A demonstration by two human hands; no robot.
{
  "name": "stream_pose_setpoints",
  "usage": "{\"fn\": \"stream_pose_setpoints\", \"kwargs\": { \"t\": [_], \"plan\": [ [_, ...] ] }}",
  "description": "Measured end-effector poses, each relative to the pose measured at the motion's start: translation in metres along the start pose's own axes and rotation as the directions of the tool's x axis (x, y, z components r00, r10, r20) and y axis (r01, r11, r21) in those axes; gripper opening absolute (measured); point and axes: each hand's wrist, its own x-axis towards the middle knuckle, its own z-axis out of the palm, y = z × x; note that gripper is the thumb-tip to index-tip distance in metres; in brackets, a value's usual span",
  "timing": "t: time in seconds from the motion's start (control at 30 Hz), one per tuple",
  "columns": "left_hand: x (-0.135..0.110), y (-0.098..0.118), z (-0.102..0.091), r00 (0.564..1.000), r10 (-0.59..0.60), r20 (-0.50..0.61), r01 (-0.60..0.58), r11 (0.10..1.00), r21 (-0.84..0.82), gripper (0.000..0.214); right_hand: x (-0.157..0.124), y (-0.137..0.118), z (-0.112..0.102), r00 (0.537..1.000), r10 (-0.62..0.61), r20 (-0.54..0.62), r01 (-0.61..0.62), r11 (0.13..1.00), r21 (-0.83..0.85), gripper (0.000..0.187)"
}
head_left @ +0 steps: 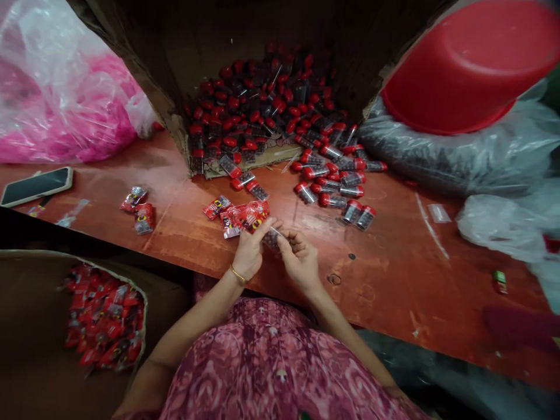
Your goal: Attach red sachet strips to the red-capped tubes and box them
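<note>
Between my hands is a small clear tube with dark contents. My left hand, with a gold bracelet at the wrist, is closed on its left side, thumb and fingers pinched. On the other side my right hand grips the tube with thumb and curled fingers. A red printed wrapper lies right by my left fingertips; whether they also pinch it I cannot tell. Beside it are red wrapped packets. Loose red-capped tubes lie on the table beyond my right hand.
A cardboard box on its side spills many red-capped tubes. Two wrapped packets and a phone lie left. An open box of red packets stands below. At right are a red basin and plastic bags.
</note>
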Motion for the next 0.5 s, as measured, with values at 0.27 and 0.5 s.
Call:
{"fn": "stream_pose_setpoints", "kwargs": {
  "t": [0.27,0.5],
  "plan": [
    [-0.0065,-0.0019,-0.0025,0.995,-0.021,0.093,0.009,0.992,0.123,0.017,-0.0055,-0.0032,0.0091,0.994,0.107,0.009,-0.107,0.986,0.124,0.023],
    [-0.0021,-0.0015,-0.0097,0.994,0.102,0.035,-0.104,0.992,0.075,0.028,-0.0052,-0.0020,0.0099,0.994,0.103,-0.038,-0.099,0.991,0.086,0.024]
  ]
}}
